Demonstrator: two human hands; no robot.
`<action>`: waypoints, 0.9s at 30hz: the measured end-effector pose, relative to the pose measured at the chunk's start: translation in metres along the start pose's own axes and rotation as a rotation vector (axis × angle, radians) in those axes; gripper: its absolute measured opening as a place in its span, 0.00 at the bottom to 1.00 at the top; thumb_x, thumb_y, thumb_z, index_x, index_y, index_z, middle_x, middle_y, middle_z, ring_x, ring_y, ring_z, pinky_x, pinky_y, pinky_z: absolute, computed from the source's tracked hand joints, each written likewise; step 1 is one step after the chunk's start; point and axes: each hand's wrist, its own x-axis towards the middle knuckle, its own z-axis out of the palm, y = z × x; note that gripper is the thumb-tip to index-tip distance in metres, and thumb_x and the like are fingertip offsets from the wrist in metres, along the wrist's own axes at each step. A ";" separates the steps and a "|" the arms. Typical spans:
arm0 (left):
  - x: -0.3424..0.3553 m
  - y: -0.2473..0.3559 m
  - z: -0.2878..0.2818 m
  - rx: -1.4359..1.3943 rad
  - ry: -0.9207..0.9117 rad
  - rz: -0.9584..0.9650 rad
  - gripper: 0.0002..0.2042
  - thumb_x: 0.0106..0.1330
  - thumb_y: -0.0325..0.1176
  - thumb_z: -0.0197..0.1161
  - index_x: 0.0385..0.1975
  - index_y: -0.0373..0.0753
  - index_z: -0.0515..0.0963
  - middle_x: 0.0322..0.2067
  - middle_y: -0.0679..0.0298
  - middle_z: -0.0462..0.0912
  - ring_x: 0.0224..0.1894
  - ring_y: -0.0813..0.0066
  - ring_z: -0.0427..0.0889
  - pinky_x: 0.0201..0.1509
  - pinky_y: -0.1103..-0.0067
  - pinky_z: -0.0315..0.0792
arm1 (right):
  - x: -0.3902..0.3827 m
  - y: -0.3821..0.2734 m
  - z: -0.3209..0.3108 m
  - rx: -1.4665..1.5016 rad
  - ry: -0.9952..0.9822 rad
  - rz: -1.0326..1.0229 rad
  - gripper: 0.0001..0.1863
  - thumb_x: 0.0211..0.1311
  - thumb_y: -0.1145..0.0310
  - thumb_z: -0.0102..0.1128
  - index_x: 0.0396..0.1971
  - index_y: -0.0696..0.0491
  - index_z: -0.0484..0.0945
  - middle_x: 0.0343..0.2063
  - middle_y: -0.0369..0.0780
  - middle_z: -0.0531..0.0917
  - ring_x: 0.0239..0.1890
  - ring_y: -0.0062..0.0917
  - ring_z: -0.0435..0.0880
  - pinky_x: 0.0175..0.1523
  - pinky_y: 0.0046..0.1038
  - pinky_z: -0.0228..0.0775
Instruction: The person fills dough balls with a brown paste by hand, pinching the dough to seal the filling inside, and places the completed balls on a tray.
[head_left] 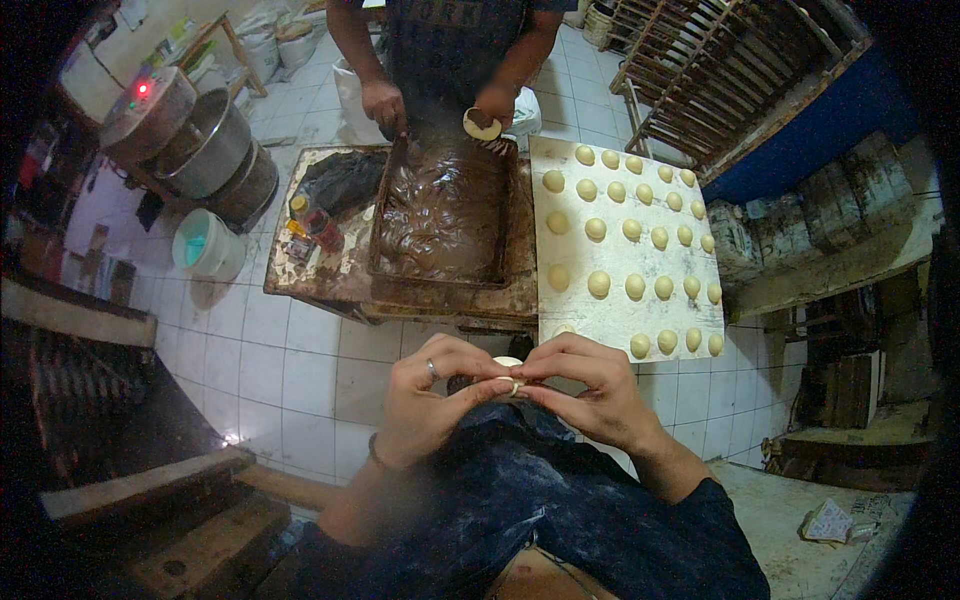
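From afar, I'm seeing a machine (158, 118) and bucket (222, 262) standing ahead-left of the left hand (428, 398), a rack (700, 80) ahead-right.

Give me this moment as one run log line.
left hand: pinching dough; right hand: pinching same dough; tray: brown paste; board: dough balls in rows; co-worker: holding pale piece

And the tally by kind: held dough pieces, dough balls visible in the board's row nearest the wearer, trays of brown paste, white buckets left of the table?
Held dough pieces: 2
Nearest-row dough balls: 4
Tray of brown paste: 1
White bucket: 1
Total: 8
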 end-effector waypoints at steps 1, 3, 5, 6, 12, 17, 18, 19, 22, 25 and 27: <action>0.000 0.001 -0.003 0.008 -0.023 0.002 0.07 0.55 0.25 0.75 0.33 0.36 0.87 0.33 0.61 0.87 0.40 0.73 0.82 0.44 0.78 0.75 | 0.002 -0.001 -0.001 -0.010 -0.003 -0.025 0.12 0.56 0.77 0.71 0.41 0.56 0.85 0.38 0.41 0.85 0.40 0.30 0.86 0.45 0.27 0.78; 0.001 0.006 -0.006 0.014 -0.046 -0.020 0.07 0.54 0.25 0.76 0.32 0.36 0.87 0.32 0.62 0.87 0.39 0.74 0.82 0.43 0.78 0.75 | 0.001 -0.001 -0.001 0.019 -0.038 -0.004 0.11 0.56 0.77 0.71 0.41 0.56 0.85 0.38 0.42 0.85 0.41 0.30 0.86 0.45 0.27 0.78; 0.003 0.010 -0.007 0.009 -0.048 -0.065 0.07 0.53 0.25 0.76 0.31 0.36 0.87 0.31 0.62 0.86 0.37 0.74 0.82 0.43 0.79 0.75 | 0.002 -0.002 -0.002 0.059 -0.047 0.000 0.12 0.55 0.78 0.71 0.40 0.57 0.86 0.38 0.42 0.86 0.41 0.29 0.86 0.46 0.27 0.78; 0.003 0.014 -0.005 -0.010 -0.020 -0.113 0.07 0.52 0.24 0.77 0.29 0.36 0.86 0.31 0.63 0.86 0.38 0.74 0.83 0.44 0.78 0.75 | 0.004 -0.005 -0.004 0.086 -0.040 -0.005 0.12 0.54 0.79 0.71 0.40 0.57 0.86 0.37 0.42 0.86 0.41 0.28 0.86 0.46 0.26 0.78; -0.005 0.016 0.004 -0.160 -0.001 -0.178 0.20 0.51 0.28 0.79 0.45 0.36 0.83 0.36 0.64 0.85 0.41 0.76 0.82 0.47 0.78 0.75 | 0.004 -0.001 -0.008 0.123 -0.060 0.007 0.12 0.54 0.80 0.69 0.40 0.57 0.86 0.37 0.41 0.86 0.42 0.30 0.86 0.49 0.28 0.78; -0.003 0.014 0.005 -0.216 -0.316 -0.368 0.31 0.54 0.35 0.79 0.57 0.36 0.72 0.43 0.65 0.83 0.45 0.72 0.80 0.52 0.74 0.74 | 0.007 0.005 0.002 0.242 -0.095 -0.049 0.12 0.57 0.79 0.66 0.42 0.56 0.85 0.39 0.41 0.85 0.43 0.32 0.86 0.51 0.30 0.78; -0.003 0.014 0.007 -0.111 -0.366 -0.418 0.28 0.56 0.35 0.78 0.54 0.36 0.74 0.42 0.64 0.83 0.45 0.72 0.81 0.52 0.74 0.74 | 0.008 0.003 0.004 0.160 -0.071 -0.051 0.12 0.57 0.78 0.66 0.42 0.55 0.85 0.40 0.41 0.85 0.44 0.32 0.85 0.51 0.30 0.78; -0.002 0.014 0.012 0.063 -0.273 -0.340 0.20 0.60 0.34 0.74 0.48 0.35 0.75 0.39 0.58 0.84 0.43 0.70 0.84 0.48 0.75 0.75 | 0.008 0.003 0.007 0.077 -0.045 -0.050 0.12 0.58 0.78 0.67 0.43 0.55 0.85 0.42 0.41 0.84 0.45 0.33 0.85 0.52 0.30 0.78; -0.002 0.002 0.025 0.073 -0.106 -0.263 0.16 0.61 0.32 0.71 0.45 0.34 0.75 0.36 0.52 0.84 0.40 0.66 0.85 0.44 0.74 0.75 | 0.006 0.002 0.014 -0.034 -0.026 -0.056 0.12 0.59 0.73 0.69 0.44 0.54 0.85 0.45 0.42 0.82 0.48 0.33 0.83 0.51 0.30 0.77; -0.003 -0.001 0.030 0.076 -0.103 -0.317 0.16 0.58 0.29 0.70 0.45 0.34 0.76 0.36 0.52 0.85 0.39 0.64 0.86 0.45 0.73 0.76 | 0.005 0.005 0.018 -0.139 0.020 -0.136 0.13 0.59 0.70 0.71 0.44 0.54 0.85 0.42 0.42 0.83 0.45 0.32 0.84 0.48 0.30 0.77; -0.004 -0.002 0.032 0.074 -0.110 -0.308 0.16 0.58 0.28 0.69 0.45 0.34 0.75 0.36 0.52 0.85 0.40 0.64 0.86 0.46 0.72 0.76 | 0.003 0.009 0.015 -0.048 0.041 -0.051 0.12 0.57 0.72 0.72 0.42 0.54 0.86 0.40 0.41 0.84 0.42 0.30 0.85 0.48 0.28 0.77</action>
